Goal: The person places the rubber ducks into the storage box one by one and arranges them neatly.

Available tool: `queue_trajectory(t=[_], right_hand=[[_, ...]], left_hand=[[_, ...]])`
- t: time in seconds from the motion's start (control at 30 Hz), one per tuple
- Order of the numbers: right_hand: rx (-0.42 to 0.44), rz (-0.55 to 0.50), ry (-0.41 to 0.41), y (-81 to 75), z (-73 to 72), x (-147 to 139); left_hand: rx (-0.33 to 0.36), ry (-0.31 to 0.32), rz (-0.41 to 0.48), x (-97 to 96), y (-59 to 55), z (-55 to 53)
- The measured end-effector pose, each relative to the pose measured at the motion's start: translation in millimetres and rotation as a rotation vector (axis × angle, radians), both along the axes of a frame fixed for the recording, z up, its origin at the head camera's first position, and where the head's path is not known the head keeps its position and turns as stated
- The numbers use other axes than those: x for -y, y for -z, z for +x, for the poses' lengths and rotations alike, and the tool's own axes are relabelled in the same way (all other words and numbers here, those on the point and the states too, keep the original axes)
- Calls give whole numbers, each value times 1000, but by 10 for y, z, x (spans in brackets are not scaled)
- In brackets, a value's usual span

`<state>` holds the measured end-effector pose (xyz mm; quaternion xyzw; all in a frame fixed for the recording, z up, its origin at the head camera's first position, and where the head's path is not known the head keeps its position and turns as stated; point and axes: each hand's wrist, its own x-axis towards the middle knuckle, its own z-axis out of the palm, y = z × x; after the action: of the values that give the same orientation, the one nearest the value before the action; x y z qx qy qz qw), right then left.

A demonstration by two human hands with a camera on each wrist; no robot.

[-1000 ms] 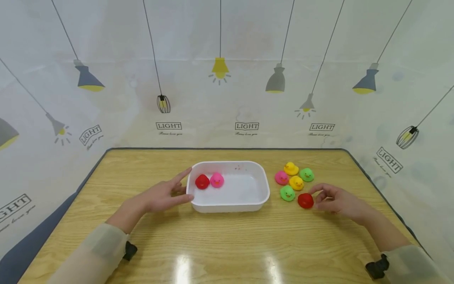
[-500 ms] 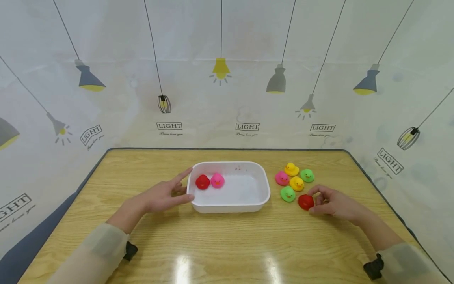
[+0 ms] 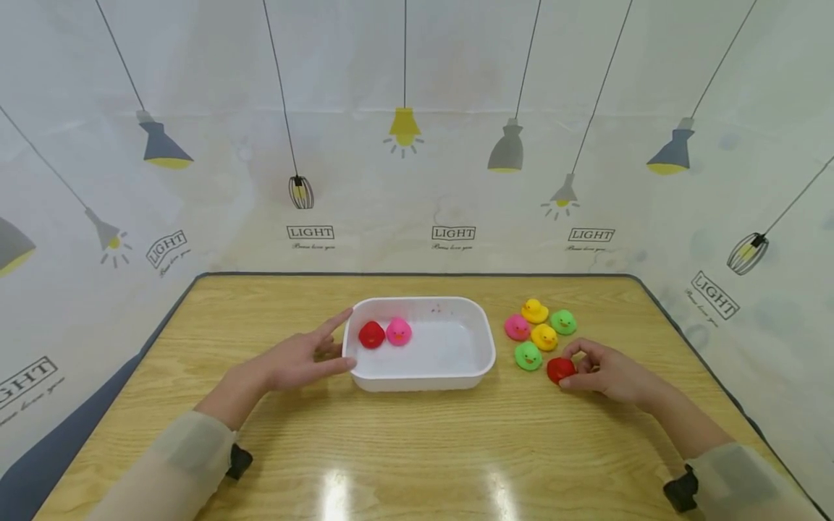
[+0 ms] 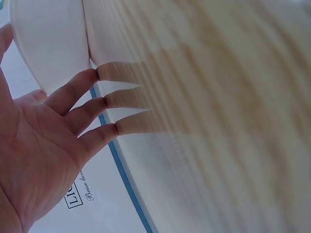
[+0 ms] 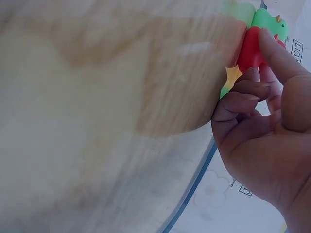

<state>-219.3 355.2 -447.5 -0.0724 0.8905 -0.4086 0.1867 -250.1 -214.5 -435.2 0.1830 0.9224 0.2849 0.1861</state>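
Observation:
My left hand (image 3: 296,359) rests against the left end of a white plastic tub (image 3: 456,362), its thumb and forefinger spread along the rim. In the left wrist view, the other fingers (image 4: 82,114) reach down to the tabletop with their tips on it. A red rubber duck (image 3: 371,335) and a pink rubber duck (image 3: 399,332) sit inside the tub at its left. To the right, my right hand (image 3: 606,373) pinches another red rubber duck (image 3: 560,370) between thumb and forefinger; the right wrist view shows the thumb lying over this red duck (image 5: 250,51).
Beside the held duck stands a loose group of rubber ducks: two green (image 3: 528,356), two yellow (image 3: 544,337) and one pink (image 3: 517,327). The wooden table (image 3: 417,449) meets a lamp-patterned cloth (image 3: 417,181) at the back and sides.
My right hand has moved slightly left, and its thumb has come round the front of the red duck to pinch it. The left hand and the tub have stayed put.

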Motion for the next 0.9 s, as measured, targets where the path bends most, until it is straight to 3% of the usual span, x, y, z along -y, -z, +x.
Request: queue_trajectory(t=[0.5, 0.9], right_hand=[[-30, 24, 18, -30, 50, -28], [-205, -27, 10, -299, 80, 193]], left_hand=[[9, 0, 9, -8, -2, 8], [5, -1, 5, -6, -10, 13]])
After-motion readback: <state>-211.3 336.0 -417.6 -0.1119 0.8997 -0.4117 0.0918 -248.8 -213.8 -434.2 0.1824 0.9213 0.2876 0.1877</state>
